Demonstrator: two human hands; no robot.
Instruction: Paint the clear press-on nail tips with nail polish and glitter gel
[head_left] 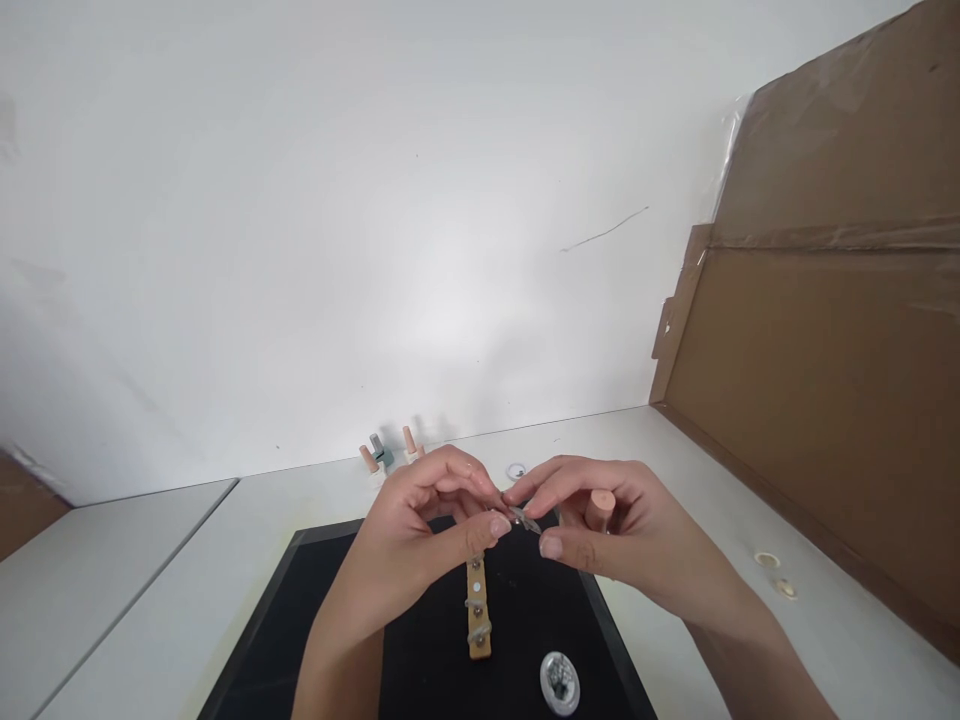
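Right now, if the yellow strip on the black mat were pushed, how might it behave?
The yellow strip is probably stiff, since it lies straight. Being flat against the black mat, it would likely slide rather than roll. The small pieces on it might shift; I can't tell whether they're fixed.

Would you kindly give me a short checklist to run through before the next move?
1. Small silvery piece at the fingertips of left hand and right hand: ok.
2. Lower end of the pinkish cylindrical cap at the right hand: cannot tell, hidden.
3. Narrow yellowish-tan strip lying on the black rectangular mat: ok.
4. Round white-rimmed dish apart from the strip: ok.
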